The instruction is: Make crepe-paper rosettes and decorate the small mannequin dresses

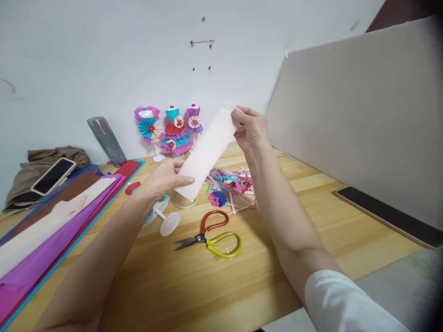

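A pale pinkish-white paper strip (209, 150) is held slanted in the air above the wooden table. My left hand (168, 177) pinches its lower left end, thumb on top. At the upper right end, my right hand (252, 127) grips the strip between thumb and fingers. Below lie scissors (200, 237) with one red and one yellow handle, blades slightly apart and pointing left. Beside them is a small white stand (169, 223) lying on its side, partly behind my left forearm. Paper scraps (235, 180) and a blue and pink paper rosette (218, 198) lie beyond the scissors.
Three decorated paper dresses on stands (178, 133) are at the wall. Coloured paper sheets (69, 221) cover the left side, with a phone (53, 176) and a bottle (107, 140) behind. Another dark-screened phone (387, 216) lies right, against a grey panel (356, 124).
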`<action>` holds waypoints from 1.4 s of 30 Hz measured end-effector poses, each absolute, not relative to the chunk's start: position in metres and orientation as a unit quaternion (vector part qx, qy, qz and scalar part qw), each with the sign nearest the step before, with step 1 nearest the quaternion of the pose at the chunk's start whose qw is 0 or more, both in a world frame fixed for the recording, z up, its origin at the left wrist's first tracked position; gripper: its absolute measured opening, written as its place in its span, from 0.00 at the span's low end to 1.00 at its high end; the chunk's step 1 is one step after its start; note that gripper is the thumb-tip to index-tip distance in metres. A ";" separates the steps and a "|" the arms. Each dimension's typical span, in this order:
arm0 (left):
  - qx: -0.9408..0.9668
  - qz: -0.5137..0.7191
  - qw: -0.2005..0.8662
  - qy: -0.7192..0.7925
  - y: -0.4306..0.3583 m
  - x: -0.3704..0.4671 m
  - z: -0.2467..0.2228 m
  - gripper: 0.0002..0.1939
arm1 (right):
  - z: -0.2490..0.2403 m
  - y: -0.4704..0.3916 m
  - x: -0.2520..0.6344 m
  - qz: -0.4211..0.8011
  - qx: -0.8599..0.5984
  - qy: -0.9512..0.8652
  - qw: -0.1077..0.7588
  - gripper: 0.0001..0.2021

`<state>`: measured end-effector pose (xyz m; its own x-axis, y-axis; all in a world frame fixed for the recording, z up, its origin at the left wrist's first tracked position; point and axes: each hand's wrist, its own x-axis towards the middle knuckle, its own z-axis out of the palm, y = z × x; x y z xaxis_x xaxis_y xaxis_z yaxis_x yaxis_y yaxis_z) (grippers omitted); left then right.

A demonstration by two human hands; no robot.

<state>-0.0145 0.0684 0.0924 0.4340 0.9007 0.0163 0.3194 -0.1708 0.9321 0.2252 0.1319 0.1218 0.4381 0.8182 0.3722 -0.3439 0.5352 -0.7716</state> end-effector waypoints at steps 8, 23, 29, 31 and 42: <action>0.706 0.302 0.466 0.440 0.068 -0.016 0.092 0.20 | 0.119 0.143 0.231 0.368 -0.307 -0.383 0.790 0.14; 0.690 0.306 0.489 0.437 0.063 -0.011 0.095 0.18 | 0.115 0.151 0.235 0.346 -0.293 -0.397 0.798 0.13; 0.692 0.305 0.476 0.450 0.065 -0.011 0.093 0.17 | 0.118 0.147 0.233 0.358 -0.295 -0.400 0.790 0.14; 0.697 0.303 0.469 0.449 0.068 -0.012 0.092 0.17 | 0.120 0.145 0.233 0.362 -0.297 -0.392 0.792 0.13; 0.689 0.294 0.458 0.478 0.063 -0.010 0.097 0.14 | 0.121 0.143 0.233 0.356 -0.291 -0.393 0.796 0.14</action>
